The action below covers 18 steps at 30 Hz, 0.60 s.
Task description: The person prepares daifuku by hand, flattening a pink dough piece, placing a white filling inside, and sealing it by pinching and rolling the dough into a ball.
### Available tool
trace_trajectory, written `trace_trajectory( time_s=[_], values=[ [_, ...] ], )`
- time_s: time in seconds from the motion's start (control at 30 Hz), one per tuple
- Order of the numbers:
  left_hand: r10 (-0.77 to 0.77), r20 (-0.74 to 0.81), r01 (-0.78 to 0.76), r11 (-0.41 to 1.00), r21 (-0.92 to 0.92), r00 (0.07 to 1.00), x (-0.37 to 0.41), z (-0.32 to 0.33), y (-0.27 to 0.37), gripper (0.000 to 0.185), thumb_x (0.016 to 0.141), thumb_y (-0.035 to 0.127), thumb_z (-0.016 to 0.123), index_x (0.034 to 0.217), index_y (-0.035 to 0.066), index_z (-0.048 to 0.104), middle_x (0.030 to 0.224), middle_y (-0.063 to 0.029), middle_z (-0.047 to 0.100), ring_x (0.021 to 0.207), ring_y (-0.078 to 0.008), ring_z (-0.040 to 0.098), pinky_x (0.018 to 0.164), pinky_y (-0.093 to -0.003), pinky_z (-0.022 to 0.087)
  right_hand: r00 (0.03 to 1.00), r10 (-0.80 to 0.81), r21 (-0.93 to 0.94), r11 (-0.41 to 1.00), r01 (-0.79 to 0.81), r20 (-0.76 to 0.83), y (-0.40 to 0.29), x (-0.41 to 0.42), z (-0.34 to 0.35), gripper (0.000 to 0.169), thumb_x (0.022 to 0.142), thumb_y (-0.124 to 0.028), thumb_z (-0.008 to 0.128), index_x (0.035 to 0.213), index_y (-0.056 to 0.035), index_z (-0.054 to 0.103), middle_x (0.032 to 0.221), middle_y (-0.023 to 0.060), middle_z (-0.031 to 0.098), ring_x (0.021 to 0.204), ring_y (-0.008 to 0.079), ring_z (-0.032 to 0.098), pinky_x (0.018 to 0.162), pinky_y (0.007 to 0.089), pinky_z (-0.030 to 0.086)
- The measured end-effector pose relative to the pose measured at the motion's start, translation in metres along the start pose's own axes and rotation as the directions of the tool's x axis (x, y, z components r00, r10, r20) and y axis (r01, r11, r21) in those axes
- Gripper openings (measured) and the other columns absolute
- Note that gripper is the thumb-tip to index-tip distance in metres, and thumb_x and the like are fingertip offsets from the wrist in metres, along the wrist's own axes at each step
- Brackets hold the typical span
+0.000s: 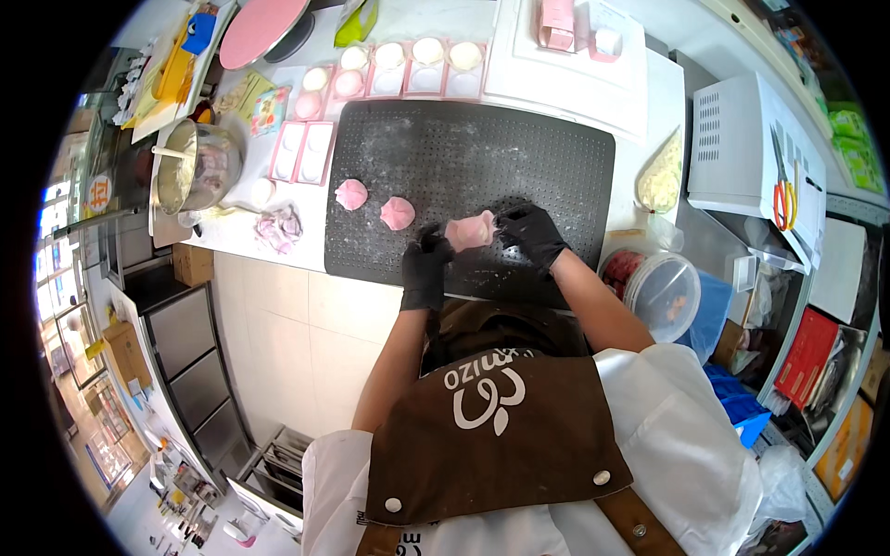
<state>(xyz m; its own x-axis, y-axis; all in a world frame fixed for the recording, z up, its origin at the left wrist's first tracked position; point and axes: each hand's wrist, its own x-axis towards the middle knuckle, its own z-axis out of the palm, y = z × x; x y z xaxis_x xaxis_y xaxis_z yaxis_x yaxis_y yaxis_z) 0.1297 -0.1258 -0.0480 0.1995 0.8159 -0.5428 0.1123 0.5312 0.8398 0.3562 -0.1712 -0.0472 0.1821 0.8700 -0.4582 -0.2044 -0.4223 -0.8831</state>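
Note:
A pink dough wrapper [464,233] with a pale filling partly showing is held just above the black perforated mat [473,149]. My left hand [425,267], in a black glove, pinches its left edge. On the opposite side, the black-gloved fingers of my right hand [534,235] grip the wrapper's right edge. Two gathered pink dumpling-like sweets, one a pink pouch [398,213] near my left hand and another pink pouch [351,194] farther left, sit on the mat. White powder is scattered over the mat's surface.
Pink boxes [424,80] with round white and pink sweets line the back. At left are a metal mixing bowl [198,167], two pink-edged white trays [300,154] and crumpled film [278,228]. A filled piping bag [659,177] and a clear tub [664,295] stand at right.

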Motion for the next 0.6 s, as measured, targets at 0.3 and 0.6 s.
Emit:
trace_trajectory(
  time_s=[0.3, 0.6],
  values=[
    [0.558, 0.407, -0.669, 0.419, 0.614, 0.723, -0.003, 0.017, 0.01, 0.022, 0.094, 0.016, 0.057, 0.111, 0.006, 0.065, 0.097, -0.0185, 0.068, 0.089, -0.0368, 0.067, 0.078, -0.0422, 0.054, 0.992, 0.116, -0.034, 0.993, -0.115, 0.047, 0.0, 0.0, 0.014, 0.02, 0.088, -0.018, 0.068, 0.083, 0.0015, 0.069, 0.071, 0.0079, 0.067, 0.06, 0.0132, 0.061, 0.055, 0.0297, 0.049],
    [0.463, 0.463, -0.602, 0.213, 0.77, 0.756, -0.001, 0.033, 0.016, 0.016, 0.094, 0.017, 0.053, 0.1, 0.009, 0.066, 0.092, -0.0136, 0.067, 0.084, -0.0331, 0.067, 0.07, -0.0424, 0.054, 0.998, -0.043, -0.144, 0.988, 0.05, 0.05, 0.009, 0.0, 0.014, 0.024, 0.089, -0.023, 0.065, 0.087, 0.0012, 0.069, 0.072, 0.0113, 0.066, 0.06, 0.0163, 0.061, 0.059, 0.0328, 0.048]
  ],
)
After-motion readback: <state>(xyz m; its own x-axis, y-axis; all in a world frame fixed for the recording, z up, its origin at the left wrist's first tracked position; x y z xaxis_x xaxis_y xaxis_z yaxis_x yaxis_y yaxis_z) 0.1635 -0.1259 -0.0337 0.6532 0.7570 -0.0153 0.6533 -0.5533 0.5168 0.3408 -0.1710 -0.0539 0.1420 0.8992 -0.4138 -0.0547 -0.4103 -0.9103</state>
